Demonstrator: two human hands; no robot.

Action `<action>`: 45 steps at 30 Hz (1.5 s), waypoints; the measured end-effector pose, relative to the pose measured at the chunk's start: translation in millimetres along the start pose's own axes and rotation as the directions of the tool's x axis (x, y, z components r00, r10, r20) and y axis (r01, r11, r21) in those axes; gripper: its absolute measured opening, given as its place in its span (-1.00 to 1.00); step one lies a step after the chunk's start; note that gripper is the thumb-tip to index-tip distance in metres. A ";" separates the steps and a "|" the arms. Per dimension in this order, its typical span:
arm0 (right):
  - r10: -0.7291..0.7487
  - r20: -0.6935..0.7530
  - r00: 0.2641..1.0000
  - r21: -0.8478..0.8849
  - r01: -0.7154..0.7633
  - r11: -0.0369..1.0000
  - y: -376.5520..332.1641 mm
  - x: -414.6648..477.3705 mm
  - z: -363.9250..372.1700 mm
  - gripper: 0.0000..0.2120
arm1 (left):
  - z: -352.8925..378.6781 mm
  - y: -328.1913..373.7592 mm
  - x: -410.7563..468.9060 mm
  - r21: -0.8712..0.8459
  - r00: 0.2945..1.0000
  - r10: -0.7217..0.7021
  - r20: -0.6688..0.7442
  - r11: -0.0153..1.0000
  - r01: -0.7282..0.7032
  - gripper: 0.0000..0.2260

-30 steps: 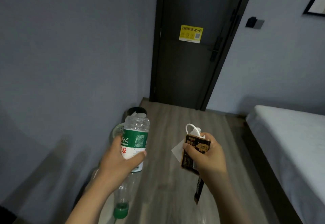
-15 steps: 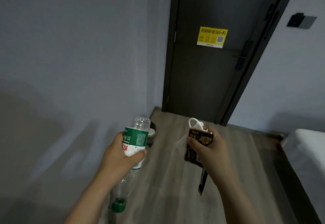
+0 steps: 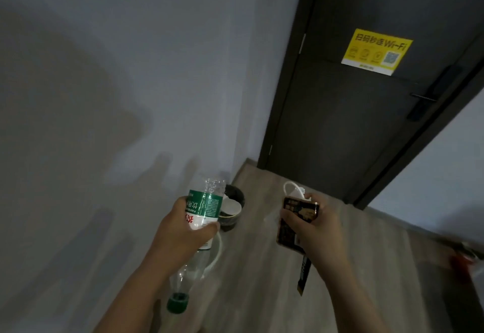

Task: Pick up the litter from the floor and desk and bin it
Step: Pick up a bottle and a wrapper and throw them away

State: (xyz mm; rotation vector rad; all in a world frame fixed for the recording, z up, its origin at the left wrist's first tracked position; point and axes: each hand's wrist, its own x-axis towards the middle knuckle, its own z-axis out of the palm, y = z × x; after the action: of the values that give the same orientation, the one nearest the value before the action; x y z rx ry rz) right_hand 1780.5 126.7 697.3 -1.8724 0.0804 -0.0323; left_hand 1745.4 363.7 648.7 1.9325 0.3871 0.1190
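Head camera: a person carries two handfuls of litter toward a small dark bin (image 3: 230, 224) in a dim room. A pale wall (image 3: 131, 71) runs beside the bin, and a dark door (image 3: 353, 128) stands beyond it. The bin sits on the wood floor (image 3: 262, 293) and already holds something white (image 3: 231, 205).

On the near side of the bin, the left hand (image 3: 180, 233) has its fingers and thumb wrapped round a clear bottle (image 3: 204, 204) with a green label, whose far end overlaps the bin's rim in the view. What looks like a second clear bottle (image 3: 187, 272), green cap downward, hangs below the same hand; how it is gripped cannot be told. To the right of the bin and apart from it, the right hand (image 3: 317, 230) has its fingers clamped on a dark packet (image 3: 294, 225) with a white scrap (image 3: 292, 191) behind it. A thin dark strip (image 3: 303, 276) dangles beneath.

Judged from here, the risk lies in the drop. The bin's mouth is narrow and partly filled, so bottles released together could strike the rim and roll off along the floor. The dangling strip and the lower bottle look the least secure, and either could slip free short of the bin.
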 end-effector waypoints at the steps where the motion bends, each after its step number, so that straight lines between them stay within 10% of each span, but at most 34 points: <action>1: 0.006 0.018 1.000 -0.008 -0.005 1.000 -1.6 17.4 6.9 -0.81 | -1.9 -2.2 17.6 0.010 1.000 -0.020 0.016 1.000 0.020 -0.59; 26: 0.095 0.446 0.890 -0.331 0.066 0.941 80.5 398.7 145.9 -0.85 | 65.7 -104.7 278.8 0.361 0.796 -0.602 -0.060 0.731 0.580 -0.31; 45: 0.265 0.511 0.818 -0.426 -0.027 0.904 175.0 452.6 208.1 -0.76 | 106.3 -226.9 348.3 0.487 0.548 -0.834 -0.072 0.450 0.748 -0.30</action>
State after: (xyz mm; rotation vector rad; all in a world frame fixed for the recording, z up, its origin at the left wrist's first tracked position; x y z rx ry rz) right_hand 2238.1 240.3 459.8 -2.2080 -0.1881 0.6967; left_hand 2053.2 459.1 365.4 1.9841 1.2756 -0.8632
